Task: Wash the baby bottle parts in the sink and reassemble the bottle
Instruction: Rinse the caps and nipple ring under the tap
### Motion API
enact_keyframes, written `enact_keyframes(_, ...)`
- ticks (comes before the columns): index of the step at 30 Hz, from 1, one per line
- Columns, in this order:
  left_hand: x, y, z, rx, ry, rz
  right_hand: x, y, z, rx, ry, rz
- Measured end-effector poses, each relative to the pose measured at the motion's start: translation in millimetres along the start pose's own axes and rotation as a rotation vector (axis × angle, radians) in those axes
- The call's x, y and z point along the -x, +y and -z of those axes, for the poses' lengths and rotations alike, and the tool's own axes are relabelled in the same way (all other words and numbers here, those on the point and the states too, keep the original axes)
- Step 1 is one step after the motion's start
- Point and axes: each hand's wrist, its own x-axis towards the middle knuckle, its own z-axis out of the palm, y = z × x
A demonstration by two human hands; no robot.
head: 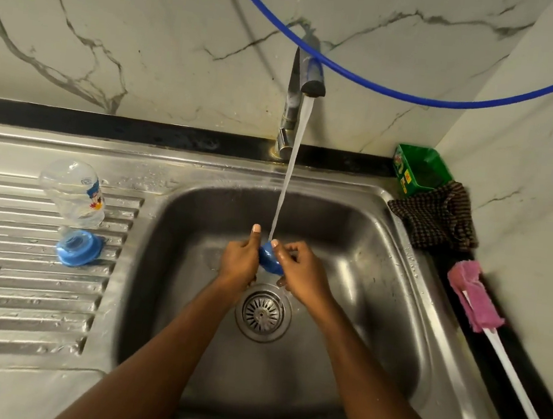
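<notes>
Head view: over the sink (396,292), the left hand (240,260) and right hand (302,271) each have a closed grip on a blue bottle part (268,255), under the tap's (304,78) stream. On the drainboard (18,283) beyond sit a blue screw ring (78,248) and the clear bottle (74,191), wet. Washing looks nearly finished; reassembly is not yet started.

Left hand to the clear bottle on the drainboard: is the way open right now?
Not right away: the left hand grips the blue part under the tap water with the right hand. Once it lets go, likely yes; nothing stands between it and the clear bottle on the drainboard.
</notes>
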Motion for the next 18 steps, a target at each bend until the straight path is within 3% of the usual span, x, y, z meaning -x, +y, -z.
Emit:
enact_keyframes(3,21.0,7.7,10.7,0.05,-0.001,-0.017,16.9,-1.3,21.8,0.019,0.07,-0.006)
enact_keyframes(7,36.1,9.9,18.7,0.113,0.025,0.011,42.2,-3.1,36.8,0.103,0.316,0.213)
enact_keyframes(8,40.4,11.0,19.9,0.108,0.035,0.025,45.7,4.2,34.4,0.067,0.288,0.206)
enact_keyframes(11,51.3,11.7,19.2,0.063,0.027,0.071,52.0,24.4,26.3,0.084,0.049,-0.058)
enact_keyframes(12,54.6,12.2,19.4,0.048,0.023,0.064,52.3,29.5,26.2,0.087,0.059,-0.094)
enact_keyframes(15,58.6,11.9,24.6,-0.025,0.025,0.014,58.2,28.4,26.8,-0.014,0.181,0.019)
enact_keyframes(18,61.4,13.5,32.0,-0.205,0.044,-0.01,63.2,27.7,25.9,0.044,0.009,-0.065)
